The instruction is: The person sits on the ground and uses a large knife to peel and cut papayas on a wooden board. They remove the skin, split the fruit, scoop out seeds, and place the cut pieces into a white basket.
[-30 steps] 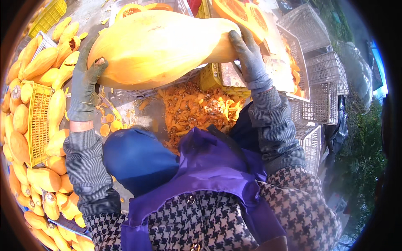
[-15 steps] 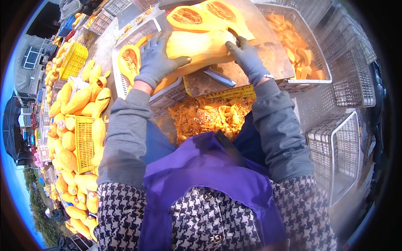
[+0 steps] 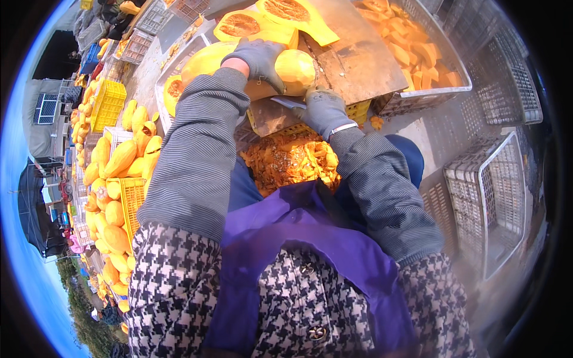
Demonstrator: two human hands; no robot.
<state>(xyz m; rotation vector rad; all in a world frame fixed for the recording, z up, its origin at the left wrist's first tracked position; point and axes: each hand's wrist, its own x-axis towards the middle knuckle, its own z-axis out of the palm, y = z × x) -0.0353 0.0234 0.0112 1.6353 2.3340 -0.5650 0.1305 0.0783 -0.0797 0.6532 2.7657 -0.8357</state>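
A whole long orange squash [image 3: 296,70] lies across the near edge of a worn wooden board [image 3: 364,74]. My gloved left hand [image 3: 261,59] is wrapped over its middle, fingers and thumb closed on it. Just below the squash's right end, my gloved right hand [image 3: 326,111] is closed around a knife, whose blade [image 3: 287,102] points left under the squash; its handle is hidden in my fingers. Behind the squash lie two cut halves, one [image 3: 239,27] on the left and one [image 3: 298,15] on the right, seed sides up.
A crate [image 3: 427,94] of orange squash pieces stands at the right of the board. Peelings and seeds [image 3: 292,161] are heaped between my knees. An upright white crate [image 3: 486,197] stands farther right. On the left are many whole squashes [image 3: 119,158] and yellow crates [image 3: 108,106].
My right hand has left the squash's right end and taken up the knife that lay on the board's edge. My left hand has moved right onto the squash's middle. The squash has shifted left.
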